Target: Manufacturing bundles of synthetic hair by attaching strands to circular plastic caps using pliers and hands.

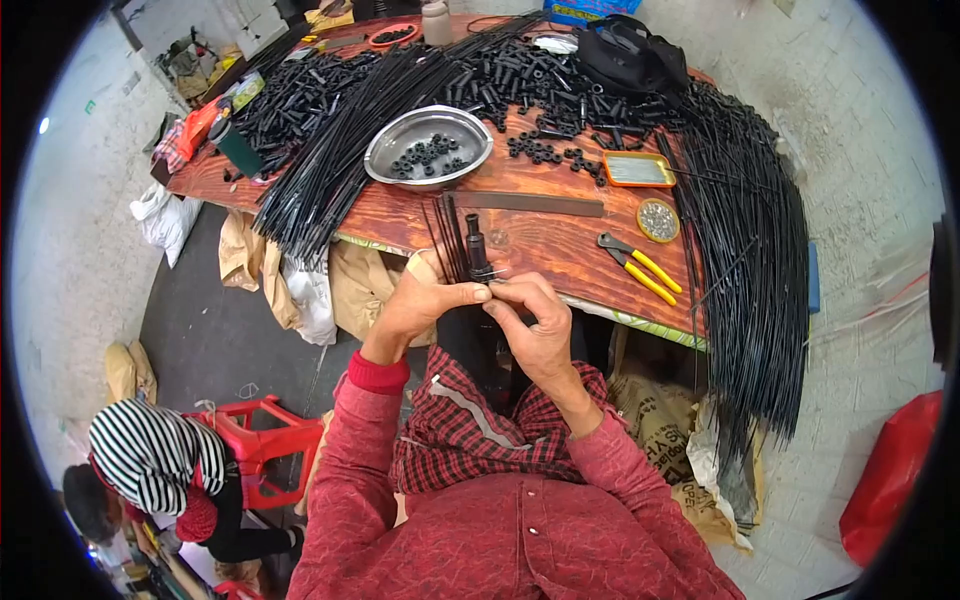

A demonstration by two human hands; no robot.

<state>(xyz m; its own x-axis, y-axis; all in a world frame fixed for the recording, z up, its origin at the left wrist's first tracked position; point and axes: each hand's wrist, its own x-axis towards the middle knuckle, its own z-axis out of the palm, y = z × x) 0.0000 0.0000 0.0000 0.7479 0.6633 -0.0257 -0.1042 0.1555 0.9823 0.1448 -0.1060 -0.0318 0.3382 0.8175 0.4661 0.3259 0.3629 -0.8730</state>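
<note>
Holding a small black tube (474, 243) upright at the near edge of the wooden table (540, 245), both your hands meet around its base.

Your left hand (425, 300) pinches the tube together with a few thin black rods (447, 235); your right hand (535, 325) grips the fitting just beside it. Yellow-handled pliers (640, 268) lie near, a steel bowl (428, 148) of black rings farther back.

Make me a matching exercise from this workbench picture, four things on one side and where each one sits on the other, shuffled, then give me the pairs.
Things:
1. metal bowl
2. yellow-handled pliers
3. black tube piece
4. orange tray

Places:
A. right of the hands, near the table's front edge
B. held between both hands
C. table's middle, holding small black rings
D. beyond the pliers, above a small round tin

Pairs: 1-C, 2-A, 3-B, 4-D
</note>
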